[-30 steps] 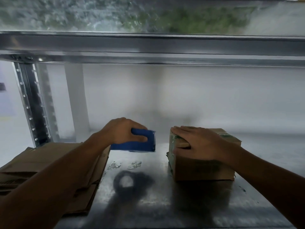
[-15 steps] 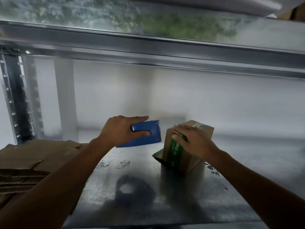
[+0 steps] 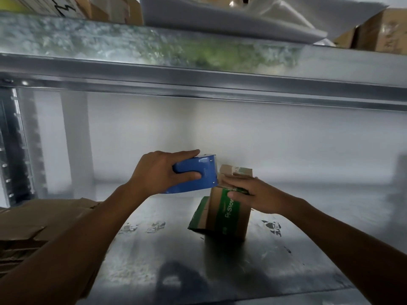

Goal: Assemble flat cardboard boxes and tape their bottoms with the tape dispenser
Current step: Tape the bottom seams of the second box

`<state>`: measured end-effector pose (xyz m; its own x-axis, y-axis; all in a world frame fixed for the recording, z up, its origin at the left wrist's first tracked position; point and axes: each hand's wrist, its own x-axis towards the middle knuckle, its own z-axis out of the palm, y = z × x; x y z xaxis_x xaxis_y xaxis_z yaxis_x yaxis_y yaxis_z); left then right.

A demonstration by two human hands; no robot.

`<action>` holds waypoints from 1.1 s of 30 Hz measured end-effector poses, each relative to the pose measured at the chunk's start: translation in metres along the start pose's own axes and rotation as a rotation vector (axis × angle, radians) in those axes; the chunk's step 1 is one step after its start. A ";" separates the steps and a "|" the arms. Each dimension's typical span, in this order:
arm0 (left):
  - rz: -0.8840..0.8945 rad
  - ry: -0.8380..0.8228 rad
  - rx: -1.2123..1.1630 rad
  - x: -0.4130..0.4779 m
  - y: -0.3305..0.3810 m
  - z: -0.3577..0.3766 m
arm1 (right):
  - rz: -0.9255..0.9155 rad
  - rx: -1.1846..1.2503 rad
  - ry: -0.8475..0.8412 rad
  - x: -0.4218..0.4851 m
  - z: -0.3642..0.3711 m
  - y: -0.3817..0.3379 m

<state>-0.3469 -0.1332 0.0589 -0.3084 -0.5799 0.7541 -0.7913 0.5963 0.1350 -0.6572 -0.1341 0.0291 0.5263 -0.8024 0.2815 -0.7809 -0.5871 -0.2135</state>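
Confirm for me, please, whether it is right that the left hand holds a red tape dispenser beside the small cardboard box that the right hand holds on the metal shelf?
Not quite: the tape dispenser is blue, not red, as the head view shows. The rest stands: the left hand holds it beside the small cardboard box, which the right hand holds on the metal shelf.

Bare metal shelf [image 3: 220, 271] open at lower centre, flat cardboard stack [image 3: 33, 227] blocking lower left, upper shelf beam [image 3: 198, 80] overhead, box [image 3: 229, 212] mid-frame
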 end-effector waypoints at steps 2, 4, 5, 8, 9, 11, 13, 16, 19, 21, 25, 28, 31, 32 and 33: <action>0.032 0.006 0.010 0.004 0.006 -0.005 | -0.051 0.121 -0.027 -0.001 -0.003 -0.008; 0.070 0.014 0.026 0.007 0.011 -0.009 | -0.094 0.167 -0.030 -0.003 -0.001 -0.013; 0.085 0.014 0.031 0.008 0.012 -0.010 | -0.092 0.221 -0.029 -0.005 0.000 -0.015; 0.100 -0.009 0.020 0.012 0.013 -0.012 | -0.017 0.539 0.016 -0.010 0.002 -0.018; 0.102 -0.026 0.018 0.013 0.014 -0.010 | 0.003 0.667 0.055 -0.011 0.002 -0.018; 0.118 -0.081 0.010 0.015 0.015 -0.007 | 0.034 0.891 0.159 -0.010 0.001 -0.021; 0.141 -0.139 -0.008 0.016 0.015 -0.003 | 0.100 0.974 0.273 -0.007 -0.001 -0.025; 0.150 -0.184 -0.058 0.020 0.010 0.000 | 0.139 0.986 0.361 0.000 -0.003 -0.023; 0.149 -0.206 -0.093 0.021 0.005 0.000 | 0.131 0.995 0.349 0.004 -0.003 -0.022; 0.150 -0.202 -0.095 0.022 0.003 0.002 | 0.132 0.998 0.351 0.008 -0.002 -0.022; 0.144 -0.195 -0.109 0.022 0.000 0.004 | 0.153 0.986 0.357 0.015 0.001 -0.025; 0.144 -0.195 -0.103 0.022 -0.002 0.005 | 0.160 0.969 0.362 0.018 0.002 -0.027; 0.145 -0.196 -0.106 0.022 -0.002 0.006 | 0.180 0.946 0.396 0.019 0.002 -0.029; 0.151 -0.197 -0.108 0.022 -0.002 0.006 | 0.183 0.930 0.411 0.019 0.002 -0.030; 0.157 -0.198 -0.107 0.022 -0.003 0.006 | 0.184 0.903 0.428 0.019 0.003 -0.031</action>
<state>-0.3547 -0.1509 0.0708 -0.5284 -0.5671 0.6319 -0.6690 0.7363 0.1014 -0.6220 -0.1316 0.0388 0.1206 -0.8864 0.4469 -0.1980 -0.4626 -0.8642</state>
